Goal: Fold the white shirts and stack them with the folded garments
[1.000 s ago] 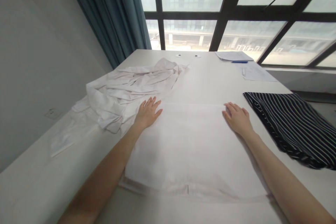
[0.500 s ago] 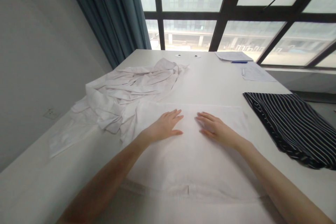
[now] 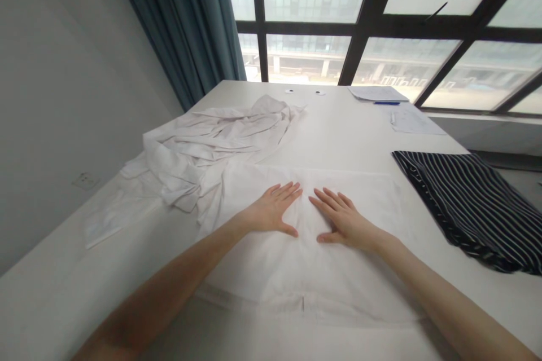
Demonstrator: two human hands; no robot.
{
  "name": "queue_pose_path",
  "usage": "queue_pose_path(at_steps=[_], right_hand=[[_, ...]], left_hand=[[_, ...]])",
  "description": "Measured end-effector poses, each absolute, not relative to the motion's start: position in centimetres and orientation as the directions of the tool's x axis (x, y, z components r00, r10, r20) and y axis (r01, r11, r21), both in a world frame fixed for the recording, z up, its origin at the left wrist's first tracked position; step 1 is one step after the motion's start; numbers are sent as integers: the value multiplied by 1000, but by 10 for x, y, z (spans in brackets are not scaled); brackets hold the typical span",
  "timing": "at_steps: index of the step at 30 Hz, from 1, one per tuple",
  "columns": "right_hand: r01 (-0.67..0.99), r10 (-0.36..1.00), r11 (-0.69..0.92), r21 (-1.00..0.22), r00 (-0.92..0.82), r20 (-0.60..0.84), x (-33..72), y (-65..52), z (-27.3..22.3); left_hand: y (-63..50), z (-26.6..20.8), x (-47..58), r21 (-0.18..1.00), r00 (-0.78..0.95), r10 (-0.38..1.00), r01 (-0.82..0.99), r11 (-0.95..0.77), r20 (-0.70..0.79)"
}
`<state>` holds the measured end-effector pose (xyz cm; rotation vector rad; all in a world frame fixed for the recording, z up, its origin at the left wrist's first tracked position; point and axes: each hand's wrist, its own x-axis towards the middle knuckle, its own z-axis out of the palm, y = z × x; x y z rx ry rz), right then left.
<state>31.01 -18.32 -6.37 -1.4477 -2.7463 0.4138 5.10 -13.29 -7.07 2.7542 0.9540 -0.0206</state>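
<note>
A white cloth [image 3: 271, 265], which looks like a garment, lies spread on the table in front of me, with a small dark slit or mark near its front edge. On its left half my left hand [image 3: 273, 208] rests flat with the fingers stretched out. My right hand [image 3: 339, 215] lies on the right half, fingers spread and thumb apart. The fingertips of both hands point toward each other across a narrow gap. Slight creases show in the cloth between and below them. Neither hand grips anything.
A crumpled white cloth [image 3: 212, 138] lies at the left, joining or overlapping the spread one, beside a clear plastic bag [image 3: 110, 214]. Black striped fabric [image 3: 474, 203] sits on the right. Papers [image 3: 376, 93] and a blue pen [image 3: 386, 103] are at the back of the white table [image 3: 334, 135].
Both hands have come slightly nearer to me and to each other on the cloth. Their fingers are spread wider, and small creases have appeared between them.
</note>
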Motion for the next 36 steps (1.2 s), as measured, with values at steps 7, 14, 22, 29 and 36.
queue_pose_path(at_steps=[7,14,22,29,36], right_hand=[[703,721,666,-250,-692,-25,309,-223,-63],[554,583,684,-474,-806,-101,316,-262,-41],[451,589,651,-610,-808,31,294,-247,-39],[481,533,718,-503,-845,-47,256,-238,-46],[375,410,706,-601,-908,-85,260,-254,-38]], left_hand=[[-137,-79,50,136,784,619,609,-781,42],[-139,-83,51,127,779,620,609,-783,90],[-135,-78,50,216,780,623,599,-771,58],[-130,-78,49,280,765,640,600,-749,73],[-137,-76,51,175,765,641,624,-762,64]])
